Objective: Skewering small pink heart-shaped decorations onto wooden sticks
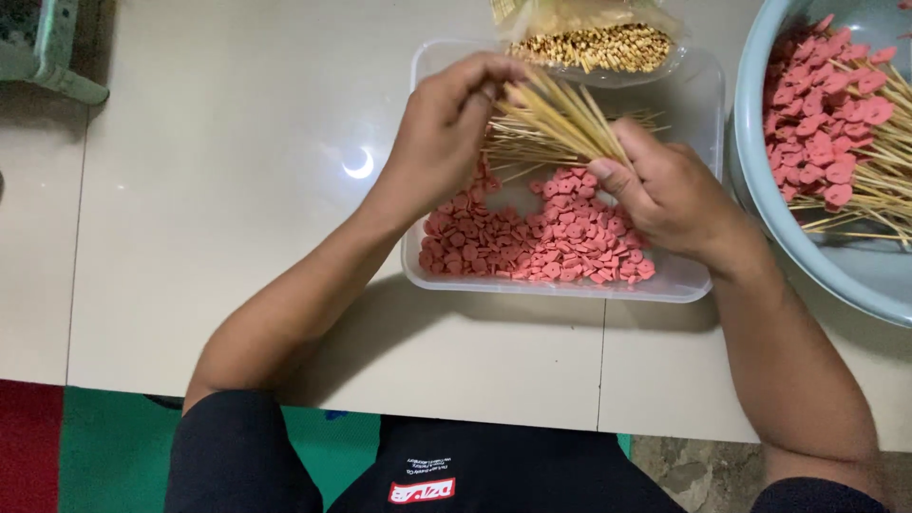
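The fingers of the left hand are pinched shut on the upper ends of a bundle of thin pale bamboo skewers, as if picking one stick out of the fan. The right hand is closed around the lower end of the same bundle, thumb pressed across it, so the sticks stay gathered at one end while they splay towards the left hand. Held this way, the bundle slants above the far half of a clear rectangular plastic tray, not resting in it.

Below the hands, the tray's near half is filled with small flat pink-red round slices, heaped in a loose layer within easy reach. More loose skewers lie on the tray floor beyond the slices. At the tray's far edge sits a clear plastic bag of skewers with their cut ends showing, its mouth turned towards the person.

To the right, a pale blue round plastic basin holds finished skewers threaded with pink-red slices, sticks pointing outward. Everything rests on a cream tiled floor; a green plastic crate stands well apart at the far left.
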